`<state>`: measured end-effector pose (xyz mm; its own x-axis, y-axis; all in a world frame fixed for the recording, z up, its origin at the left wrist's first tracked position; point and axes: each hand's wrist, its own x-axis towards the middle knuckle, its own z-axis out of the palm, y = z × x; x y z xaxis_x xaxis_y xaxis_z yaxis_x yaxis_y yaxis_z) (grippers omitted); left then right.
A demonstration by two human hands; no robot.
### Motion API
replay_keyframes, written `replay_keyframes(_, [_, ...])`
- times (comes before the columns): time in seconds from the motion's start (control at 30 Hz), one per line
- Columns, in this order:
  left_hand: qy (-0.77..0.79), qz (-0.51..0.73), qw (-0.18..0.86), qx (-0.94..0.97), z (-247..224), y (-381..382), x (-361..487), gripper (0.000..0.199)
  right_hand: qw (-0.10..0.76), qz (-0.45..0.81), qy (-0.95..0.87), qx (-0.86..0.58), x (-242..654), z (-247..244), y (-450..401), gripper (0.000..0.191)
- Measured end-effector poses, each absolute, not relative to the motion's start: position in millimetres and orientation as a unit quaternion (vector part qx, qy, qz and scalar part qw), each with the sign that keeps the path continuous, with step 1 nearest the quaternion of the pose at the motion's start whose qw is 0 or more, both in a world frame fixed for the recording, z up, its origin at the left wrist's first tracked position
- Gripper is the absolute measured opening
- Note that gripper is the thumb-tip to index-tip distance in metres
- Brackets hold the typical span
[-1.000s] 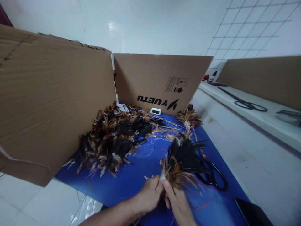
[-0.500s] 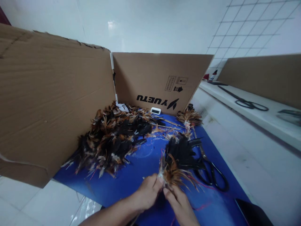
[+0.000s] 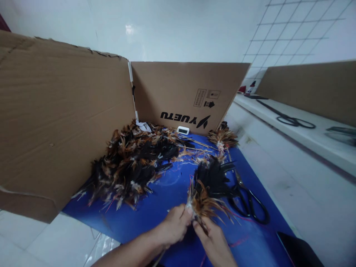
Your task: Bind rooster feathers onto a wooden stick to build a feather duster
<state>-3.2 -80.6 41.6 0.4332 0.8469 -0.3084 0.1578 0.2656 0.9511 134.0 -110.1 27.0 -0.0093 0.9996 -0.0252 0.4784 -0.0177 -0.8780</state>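
A bunch of brown and black feathers point(image 3: 207, 200) is held low over the blue table point(image 3: 164, 196), its pale bound base between my two hands. My left hand point(image 3: 178, 224) is closed on that base, thumb on top. My right hand point(image 3: 210, 237) pinches the lower right side of the same bunch, its fingertips partly hidden under the brown feathers. Black feathers point(image 3: 214, 176) fan out beyond my hands. Just to their right lie black-handled scissors point(image 3: 250, 202). Thin pink string point(image 3: 239, 243) shows near my right hand.
A large feather pile point(image 3: 136, 163) covers the table's left side. Cardboard panels point(image 3: 180, 85) wall off the left and back. A small white display device point(image 3: 183, 130), thin sticks point(image 3: 200, 142) and another feather bunch point(image 3: 222, 137) sit at the back. A dark flat object point(image 3: 299, 250) lies at front right.
The whole view has shifted very slightly. Both hands keep their hold on the feather bunch, almost in the same place.
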Motion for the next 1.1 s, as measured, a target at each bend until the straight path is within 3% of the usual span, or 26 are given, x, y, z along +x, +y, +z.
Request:
replay_keyframes(0.23, [0.44,0.274,0.701,0.489,48.1,-82.0,-2.6,0.048,0.37,0.36,-0.614,-0.597,138.1,21.5,-106.4,0.028])
replay_keyframes(0.53, [0.434,0.267,0.722,0.469,49.6,-85.4,-2.5,0.048,0.317,0.172,-0.686,-0.632,138.2,12.3,-111.4,0.026])
replay_keyframes(0.67, [0.455,0.253,0.669,0.53,39.4,-83.7,-3.7,0.048,0.327,0.24,-0.676,-0.615,137.1,19.0,-116.2,0.023])
replay_keyframes(0.87, [0.498,0.258,0.495,0.664,33.8,-82.3,-4.0,0.049,0.362,0.309,-0.629,-0.615,128.8,38.5,-121.3,0.03])
replay_keyframes(0.97, [0.502,0.248,0.487,0.67,34.6,-82.2,-3.3,0.05,0.372,0.319,-0.597,-0.635,125.7,37.4,-121.7,0.038])
replay_keyframes(1.1, [0.507,0.236,0.508,0.655,34.7,-81.2,-4.9,0.05,0.34,0.362,-0.6,-0.627,131.1,25.7,-118.3,0.034])
